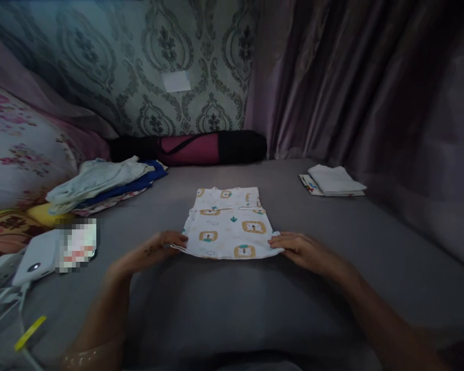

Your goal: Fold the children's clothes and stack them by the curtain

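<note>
A white garment (226, 234) with a print of tan lion faces and green leaves lies on the grey bed in front of me. Its far part is folded over, leaving a crosswise edge near the top. My left hand (160, 249) pinches the near left corner, fingertips partly under the cloth. At the near right corner, my right hand (299, 249) grips the hem between thumb and fingers. The near edge hangs in a slight curve between both hands.
Folded white cloths (335, 180) are stacked at the right. A loose pile of clothes (104, 180) lies at the left, near a floral pillow (15, 149), a white power bank (38, 257) and cables. A black and maroon long bag (191, 149) lies along the wall.
</note>
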The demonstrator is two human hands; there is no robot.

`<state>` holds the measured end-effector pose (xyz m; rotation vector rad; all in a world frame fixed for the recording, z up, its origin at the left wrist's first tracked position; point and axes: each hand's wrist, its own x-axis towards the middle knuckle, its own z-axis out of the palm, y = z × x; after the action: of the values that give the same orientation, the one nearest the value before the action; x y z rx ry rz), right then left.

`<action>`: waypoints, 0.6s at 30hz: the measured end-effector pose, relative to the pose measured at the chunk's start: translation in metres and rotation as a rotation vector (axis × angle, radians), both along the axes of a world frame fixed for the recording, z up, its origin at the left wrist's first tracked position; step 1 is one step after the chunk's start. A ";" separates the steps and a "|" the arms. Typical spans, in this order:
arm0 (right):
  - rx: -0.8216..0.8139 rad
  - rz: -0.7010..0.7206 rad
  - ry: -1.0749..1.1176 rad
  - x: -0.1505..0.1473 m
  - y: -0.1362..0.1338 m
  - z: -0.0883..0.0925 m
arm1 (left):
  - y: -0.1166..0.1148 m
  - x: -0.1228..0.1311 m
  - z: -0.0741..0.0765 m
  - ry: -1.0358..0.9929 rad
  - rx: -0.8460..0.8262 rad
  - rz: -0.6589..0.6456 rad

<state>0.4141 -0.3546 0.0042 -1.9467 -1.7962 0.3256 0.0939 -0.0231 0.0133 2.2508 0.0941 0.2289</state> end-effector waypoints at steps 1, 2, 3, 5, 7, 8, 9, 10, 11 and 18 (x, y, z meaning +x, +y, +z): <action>0.002 -0.003 0.007 -0.003 -0.006 0.001 | -0.006 -0.003 0.003 -0.016 0.002 -0.011; 0.003 -0.006 0.013 -0.005 -0.012 0.002 | -0.012 -0.006 0.005 -0.029 0.011 -0.022; 0.002 -0.010 0.015 -0.008 -0.018 0.004 | -0.018 -0.010 0.006 -0.034 0.021 -0.029; -0.016 -0.015 0.018 -0.014 -0.030 0.010 | -0.028 -0.018 0.007 -0.019 0.031 -0.041; -0.063 -0.007 0.033 -0.020 -0.037 0.018 | -0.033 -0.027 0.004 0.022 0.023 -0.051; -0.092 0.000 0.047 -0.023 -0.039 0.023 | -0.034 -0.031 0.002 0.046 0.011 -0.050; -0.118 0.008 0.068 -0.026 -0.039 0.029 | -0.034 -0.034 -0.001 0.070 -0.001 -0.052; -0.138 0.018 0.099 -0.028 -0.037 0.035 | -0.033 -0.036 -0.003 0.088 -0.013 -0.049; -0.155 0.033 0.142 -0.029 -0.034 0.040 | -0.032 -0.037 -0.004 0.101 -0.022 -0.036; -0.195 -0.072 0.514 -0.002 0.010 0.050 | -0.019 0.015 0.022 0.234 -0.119 0.199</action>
<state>0.4123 -0.3450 0.0537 -1.8279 -1.3968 0.9134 0.1091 -0.0425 0.0349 2.1414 0.4464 0.0624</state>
